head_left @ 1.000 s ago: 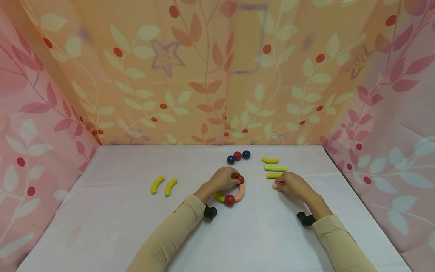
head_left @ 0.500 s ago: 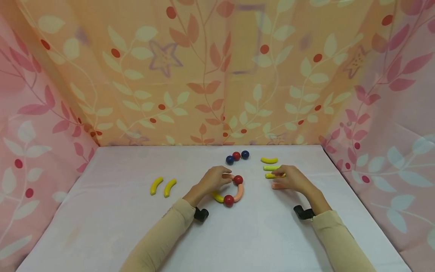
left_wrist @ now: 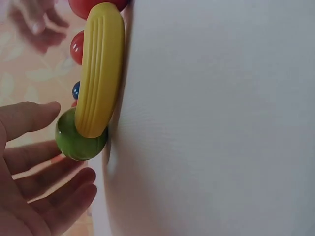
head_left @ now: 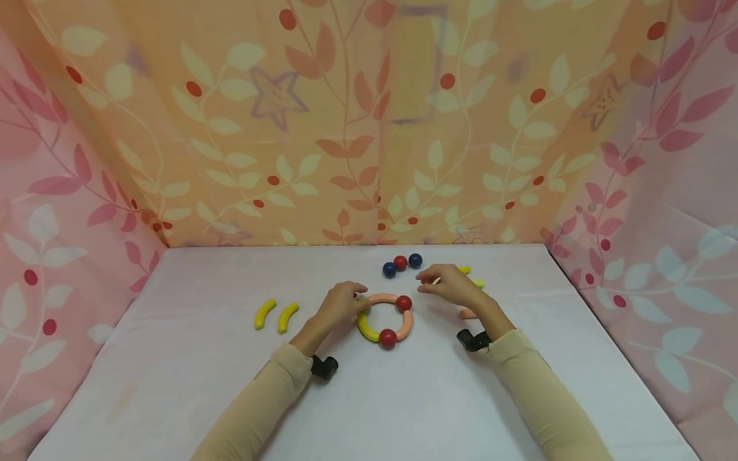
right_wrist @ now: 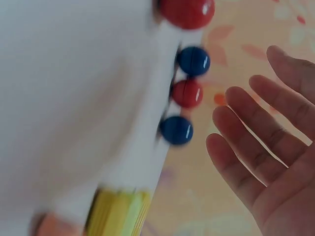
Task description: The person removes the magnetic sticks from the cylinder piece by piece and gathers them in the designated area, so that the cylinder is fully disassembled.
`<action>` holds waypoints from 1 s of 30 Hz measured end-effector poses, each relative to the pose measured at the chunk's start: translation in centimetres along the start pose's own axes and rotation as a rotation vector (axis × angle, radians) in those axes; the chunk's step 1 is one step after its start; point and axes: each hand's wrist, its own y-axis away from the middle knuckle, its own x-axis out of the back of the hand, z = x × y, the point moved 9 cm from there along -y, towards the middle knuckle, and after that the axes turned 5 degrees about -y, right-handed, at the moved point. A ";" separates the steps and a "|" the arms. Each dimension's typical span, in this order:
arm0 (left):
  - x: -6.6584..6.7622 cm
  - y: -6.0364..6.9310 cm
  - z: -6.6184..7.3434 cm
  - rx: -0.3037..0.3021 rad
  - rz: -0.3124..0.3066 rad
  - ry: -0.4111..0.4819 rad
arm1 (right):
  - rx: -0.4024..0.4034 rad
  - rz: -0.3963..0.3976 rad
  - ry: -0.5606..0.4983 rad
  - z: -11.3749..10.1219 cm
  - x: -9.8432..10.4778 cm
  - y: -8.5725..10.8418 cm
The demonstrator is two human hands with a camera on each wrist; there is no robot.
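A ring of curved sticks and balls lies on the white table: a yellow curved stick (left_wrist: 101, 69), a red ball (head_left: 388, 339), a pink curved stick (head_left: 407, 325), another red ball (head_left: 403, 303), a second pink curved stick (head_left: 382, 298) and a green ball (left_wrist: 81, 140). At the green ball is my left hand (head_left: 340, 302), fingers spread loosely beside it; whether they touch it I cannot tell. My right hand (head_left: 452, 283) hovers with fingers extended and holds nothing, right of the ring and near two blue balls (head_left: 415, 260) with a red ball (head_left: 400, 263) between them.
Two yellow curved sticks (head_left: 277, 316) lie left of the ring. Yellow sticks (right_wrist: 110, 211) and a pink piece (head_left: 467, 313) are partly hidden behind the right hand. A patterned curtain (head_left: 323, 160) stands along the table's back edge.
My left hand has let go of the far pink curved stick and shifted left to the green ball. My right hand has left the pink piece at right and moved left and away from me.
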 end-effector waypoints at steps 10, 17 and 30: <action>0.0 0.3 -0.8 0.067 0.010 0.047 | 0.008 -0.168 0.085 -3.3 -4.7 -4.8; 0.1 0.1 -0.9 0.080 0.008 0.071 | 0.029 -0.259 0.175 -4.3 -7.8 -6.5; -0.1 0.0 -1.0 0.089 0.007 0.087 | 0.048 -0.295 0.233 -5.0 -9.3 -6.8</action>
